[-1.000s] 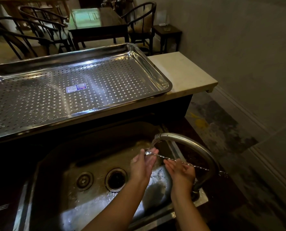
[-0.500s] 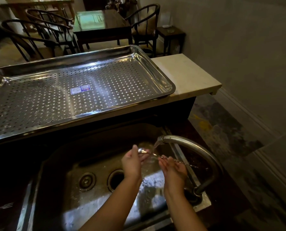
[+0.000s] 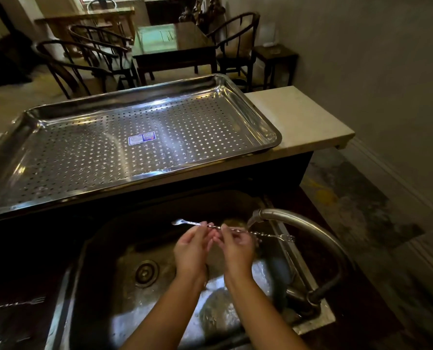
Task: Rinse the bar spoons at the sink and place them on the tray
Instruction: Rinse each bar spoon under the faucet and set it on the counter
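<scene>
Bar spoon [image 3: 232,229]: you hold it level over the sink [image 3: 104,286], bowl end to your left, fork end just under the faucet [image 3: 299,228] neck.
Left hand [image 3: 191,248]: your fingertips pinch the twisted stem near the bowl end.
Right hand [image 3: 238,247]: your fingertips are closed on the stem just beside the left hand, toward the fork end.
Slip risk: a wet, thin stem held only by fingertips can twist free and drop into the basin, near the drain [image 3: 146,272].
Snag risk: the fork tines sit close to the faucet; lifting straight up could knock them against it.
Tray [image 3: 261,114]: it sits on the counter beyond the sink, holding no spoons; the raised rim could catch a low carry.
</scene>
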The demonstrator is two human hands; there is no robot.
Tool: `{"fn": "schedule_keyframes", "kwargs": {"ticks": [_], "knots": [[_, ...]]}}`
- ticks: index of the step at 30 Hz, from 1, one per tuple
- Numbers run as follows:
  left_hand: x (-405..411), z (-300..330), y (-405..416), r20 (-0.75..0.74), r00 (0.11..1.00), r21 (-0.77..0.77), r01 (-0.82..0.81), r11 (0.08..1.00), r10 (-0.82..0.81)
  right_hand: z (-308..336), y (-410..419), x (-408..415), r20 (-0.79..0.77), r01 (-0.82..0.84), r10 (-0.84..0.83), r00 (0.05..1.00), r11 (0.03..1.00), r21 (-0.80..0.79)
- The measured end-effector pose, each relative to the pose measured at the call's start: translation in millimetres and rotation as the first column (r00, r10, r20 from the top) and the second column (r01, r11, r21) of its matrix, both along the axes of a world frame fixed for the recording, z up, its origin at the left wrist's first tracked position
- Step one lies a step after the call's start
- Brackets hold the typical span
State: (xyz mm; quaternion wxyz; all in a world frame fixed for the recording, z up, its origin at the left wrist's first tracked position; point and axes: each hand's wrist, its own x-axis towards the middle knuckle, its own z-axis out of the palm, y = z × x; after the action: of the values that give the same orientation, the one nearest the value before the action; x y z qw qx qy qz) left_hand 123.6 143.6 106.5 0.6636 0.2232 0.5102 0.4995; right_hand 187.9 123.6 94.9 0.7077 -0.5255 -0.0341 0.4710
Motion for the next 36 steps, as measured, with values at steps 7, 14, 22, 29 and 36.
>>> {"fn": "schedule_keyframes", "kwargs": {"ticks": [7,14,22,29,36], "knots": [[-1.2,-5.3,-7.2,-0.023,0.998,-0.069,-0.06,0.996,0.058,-12.6,-8.4,6.6,-0.092,0.008,-0.011,0.996,1.0,-0.028],[-9.1,-11.3,-6.3,-0.075,0.99,-0.109,-0.128,0.986,0.12,-19.8,-24.5,38.1,-0.027,0.125,-0.128,0.991,0.989,-0.081],[-14.5,-15.4,-3.9,-0.064,0.98,-0.141,-0.197,0.97,0.19,-17.0,-29.6,50.5,0.101,0.021,-0.014,0.995,0.997,-0.07],[-32.2,-13.3,-2.5,-0.058,0.966,-0.113,-0.255,0.96,0.25,-18.6,-33.4,60.8,0.213,-0.055,0.071,0.975,0.995,-0.08],[-58.0,-6.0,0.0,-0.08,0.942,-0.111,-0.334,0.936,0.327,-6.7,-21.4,52.6,0.259,-0.263,0.297,0.919,0.952,-0.16]]}}
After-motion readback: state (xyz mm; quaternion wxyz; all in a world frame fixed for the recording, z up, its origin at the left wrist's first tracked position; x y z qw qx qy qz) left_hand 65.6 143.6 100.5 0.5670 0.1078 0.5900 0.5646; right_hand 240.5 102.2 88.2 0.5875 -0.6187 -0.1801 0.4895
